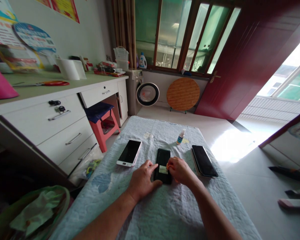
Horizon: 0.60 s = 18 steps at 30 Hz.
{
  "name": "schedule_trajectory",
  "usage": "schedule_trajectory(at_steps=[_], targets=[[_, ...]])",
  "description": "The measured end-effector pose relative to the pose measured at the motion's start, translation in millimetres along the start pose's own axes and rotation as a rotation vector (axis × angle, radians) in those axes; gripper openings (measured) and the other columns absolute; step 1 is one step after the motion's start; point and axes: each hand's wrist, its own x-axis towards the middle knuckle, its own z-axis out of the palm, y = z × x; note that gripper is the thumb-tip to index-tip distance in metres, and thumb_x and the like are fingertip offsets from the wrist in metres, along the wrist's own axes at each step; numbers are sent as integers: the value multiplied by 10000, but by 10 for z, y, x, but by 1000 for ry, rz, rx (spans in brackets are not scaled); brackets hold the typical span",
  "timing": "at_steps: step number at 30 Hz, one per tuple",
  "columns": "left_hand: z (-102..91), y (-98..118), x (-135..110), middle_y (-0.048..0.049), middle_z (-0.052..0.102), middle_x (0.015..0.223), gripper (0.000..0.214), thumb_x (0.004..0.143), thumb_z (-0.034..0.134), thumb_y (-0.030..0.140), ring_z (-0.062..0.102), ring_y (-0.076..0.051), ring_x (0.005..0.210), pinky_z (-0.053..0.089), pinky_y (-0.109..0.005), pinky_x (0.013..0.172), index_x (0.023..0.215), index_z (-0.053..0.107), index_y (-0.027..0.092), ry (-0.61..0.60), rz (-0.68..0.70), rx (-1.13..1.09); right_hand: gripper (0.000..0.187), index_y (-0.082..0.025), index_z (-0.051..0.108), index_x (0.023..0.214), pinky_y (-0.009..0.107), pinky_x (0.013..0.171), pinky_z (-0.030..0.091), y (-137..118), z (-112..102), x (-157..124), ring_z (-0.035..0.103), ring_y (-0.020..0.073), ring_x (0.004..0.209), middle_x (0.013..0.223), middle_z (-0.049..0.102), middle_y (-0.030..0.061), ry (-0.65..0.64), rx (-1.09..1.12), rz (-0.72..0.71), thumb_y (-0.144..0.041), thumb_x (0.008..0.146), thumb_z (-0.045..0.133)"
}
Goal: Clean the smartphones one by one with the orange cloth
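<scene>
A black phone (163,156) lies on the cloth-covered table in front of me, a pale rectangular label on its lower half. My left hand (145,178) holds it against the cloth, with fingers at its left edge and thumb by the lower left corner. Closed in a pinch, my right hand (178,169) rests at the phone's right edge beside the label. A small orange bit shows at those fingertips, too small to name. To the left lies a white phone (129,152) with a black screen. Another dark phone (205,160) is stacked on something at the right. Behind stands a small spray bottle (180,137).
A pale blue quilted cloth (162,210) covers the table. Left are a white desk (57,123), a red stool (105,128) and a bin (62,203). A washing machine (135,90) with its door open, a round wooden board (183,94) and a red door (230,56) are farther back.
</scene>
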Motion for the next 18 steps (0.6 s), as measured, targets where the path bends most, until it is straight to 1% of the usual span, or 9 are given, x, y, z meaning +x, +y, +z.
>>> schedule_trajectory(at_steps=[3, 8, 11, 16, 18], targets=[[3, -3, 2, -49, 587, 1118, 569, 725, 742, 464, 629, -242, 990, 494, -323, 879, 1229, 616, 231, 1, 0, 6, 137, -157, 648, 784, 234, 693, 351, -3, 7, -6, 536, 134, 752, 820, 630, 37, -7, -15, -4, -103, 797, 523], [18, -19, 2, -54, 583, 1139, 592, 730, 735, 505, 623, -245, 1008, 486, -325, 898, 1249, 604, 251, -13, -10, -1, 136, -161, 648, 810, 226, 699, 342, -8, 29, -8, 536, 131, 767, 835, 624, 32, -26, -51, 7, -113, 805, 521], [19, -21, 0, -52, 584, 1133, 594, 725, 745, 492, 622, -243, 1002, 487, -323, 896, 1248, 605, 247, -9, -8, -4, 146, -158, 650, 811, 225, 695, 339, -23, 30, -7, 538, 132, 773, 837, 622, 35, -31, -56, 15, -112, 802, 512], [-2, -8, -1, -56, 588, 1117, 577, 739, 726, 523, 631, -247, 986, 495, -324, 875, 1227, 616, 237, -3, 7, -1, 168, -159, 664, 786, 222, 673, 347, -90, -8, -34, 550, 132, 761, 817, 635, 38, -62, -54, -17, -79, 750, 520], [-7, -6, 3, -58, 590, 1112, 567, 743, 720, 528, 635, -247, 975, 500, -321, 860, 1216, 623, 232, -5, 14, 1, 182, -166, 677, 764, 211, 653, 359, -128, -30, -63, 563, 125, 743, 810, 646, 31, -114, -17, -53, -73, 721, 526]])
